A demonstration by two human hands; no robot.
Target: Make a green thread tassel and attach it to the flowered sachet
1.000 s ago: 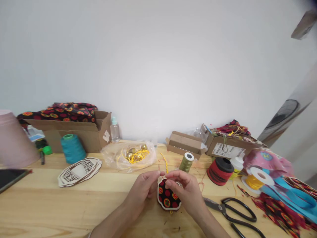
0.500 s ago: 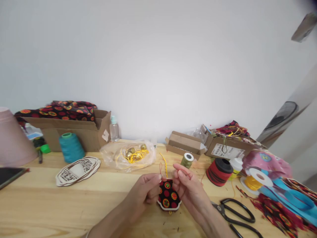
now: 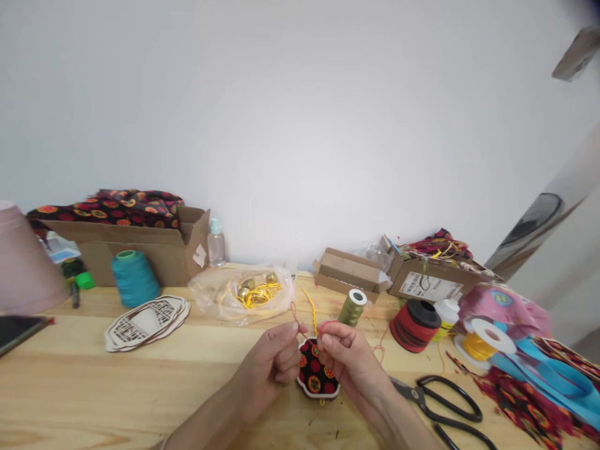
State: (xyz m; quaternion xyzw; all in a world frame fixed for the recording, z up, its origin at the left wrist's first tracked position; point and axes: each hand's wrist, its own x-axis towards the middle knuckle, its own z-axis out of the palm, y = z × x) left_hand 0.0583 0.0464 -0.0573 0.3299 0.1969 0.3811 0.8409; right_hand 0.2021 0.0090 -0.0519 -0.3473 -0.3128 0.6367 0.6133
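Observation:
A small fabric-covered ornament [image 3: 315, 379], black with red and orange circles, lies on the wooden table [image 3: 94, 381] between my hands. My left hand [image 3: 273, 362] pinches a thin red thread loop [image 3: 295, 314] that rises from the ornament's top. My right hand [image 3: 344, 356] is closed in a pinch beside it, on the red thread next to a yellow cord [image 3: 311, 308] that stands up from the ornament. The fingertips of both hands nearly touch above the ornament.
Black scissors [image 3: 443, 406] lie right of my hands. Behind stand an olive thread spool [image 3: 352, 307], a red-and-black spool [image 3: 415, 325], a teal cone [image 3: 134, 277], a plastic bag [image 3: 244, 291] of gold bells, wooden cutouts [image 3: 147, 320] and cardboard boxes [image 3: 135, 247]. Blue ribbon [image 3: 548, 375] lies far right.
My hands have come back together over the ornament; the right hand dropped from its raised, more spread pose into a tight pinch. The red loop now leans left.

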